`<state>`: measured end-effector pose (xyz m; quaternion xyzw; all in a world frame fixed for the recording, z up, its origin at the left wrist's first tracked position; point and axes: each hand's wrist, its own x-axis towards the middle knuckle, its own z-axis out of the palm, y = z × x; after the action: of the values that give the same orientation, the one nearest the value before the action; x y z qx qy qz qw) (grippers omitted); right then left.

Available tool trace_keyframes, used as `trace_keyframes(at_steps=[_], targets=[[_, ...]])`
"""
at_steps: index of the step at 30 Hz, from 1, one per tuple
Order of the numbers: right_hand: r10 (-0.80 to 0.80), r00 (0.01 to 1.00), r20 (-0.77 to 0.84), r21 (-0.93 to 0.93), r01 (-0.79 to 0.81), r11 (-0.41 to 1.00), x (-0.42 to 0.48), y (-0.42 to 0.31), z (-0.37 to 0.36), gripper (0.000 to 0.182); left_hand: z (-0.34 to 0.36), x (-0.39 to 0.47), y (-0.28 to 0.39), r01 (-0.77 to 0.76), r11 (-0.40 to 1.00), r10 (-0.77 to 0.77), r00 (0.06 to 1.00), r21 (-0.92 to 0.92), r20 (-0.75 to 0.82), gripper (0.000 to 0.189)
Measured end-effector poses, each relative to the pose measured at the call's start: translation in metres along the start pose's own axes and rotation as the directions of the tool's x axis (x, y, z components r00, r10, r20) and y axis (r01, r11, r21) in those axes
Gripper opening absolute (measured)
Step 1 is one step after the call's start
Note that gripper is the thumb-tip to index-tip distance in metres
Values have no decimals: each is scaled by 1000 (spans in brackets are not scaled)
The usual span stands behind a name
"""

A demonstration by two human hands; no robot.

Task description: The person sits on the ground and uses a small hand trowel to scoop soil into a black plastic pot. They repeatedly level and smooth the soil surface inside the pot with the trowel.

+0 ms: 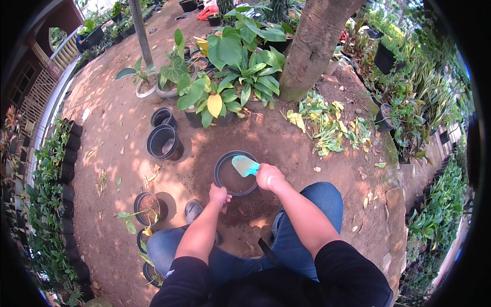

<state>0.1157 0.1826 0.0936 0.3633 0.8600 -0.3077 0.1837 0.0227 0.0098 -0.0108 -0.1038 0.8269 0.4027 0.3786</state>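
Note:
A round black plastic plant pot [219, 185] stands on the soil between my knees, with brown soil [230, 180] inside it. My left hand [219, 195] is at the pot's lower left rim, its fingers curled against the edge; the rim contact is partly hidden. In my right hand [268, 176], at the pot's right side, is a light blue hand trowel [244, 165]. Its blade reaches over the pot's opening, above the soil. Whether the blade carries any soil cannot be told.
Nested black pots [174, 147] stand to the left, near a soil-filled pot [138, 209] with a drooping plant. Leafy potted plants [230, 88] and a tree trunk [307, 50] rise ahead. Cut yellow-green leaves [326, 126] lie at the right. A stone edge [395, 230] runs further right.

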Motion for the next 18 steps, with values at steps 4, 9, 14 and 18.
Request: trace_keyframes(at_steps=[4, 9, 14, 18], targets=[[94, 988, 121, 40, -99, 994, 14, 9, 6, 28, -5, -23, 24, -112, 913, 241, 924, 393, -296, 54], [73, 993, 91, 175, -88, 981, -10, 2, -11, 28, -15, -4, 24, -136, 882, 272, 929, 452, -251, 43], [-1, 998, -67, 26, 3, 1000, -6, 0, -1, 29, -5, -3, 23, -142, 852, 263, 948, 504, -178, 42], [7, 999, 49, 23, -8, 1000, -8, -15, 3, 31, -2, 5, 6, -165, 837, 283, 946, 522, -155, 48]])
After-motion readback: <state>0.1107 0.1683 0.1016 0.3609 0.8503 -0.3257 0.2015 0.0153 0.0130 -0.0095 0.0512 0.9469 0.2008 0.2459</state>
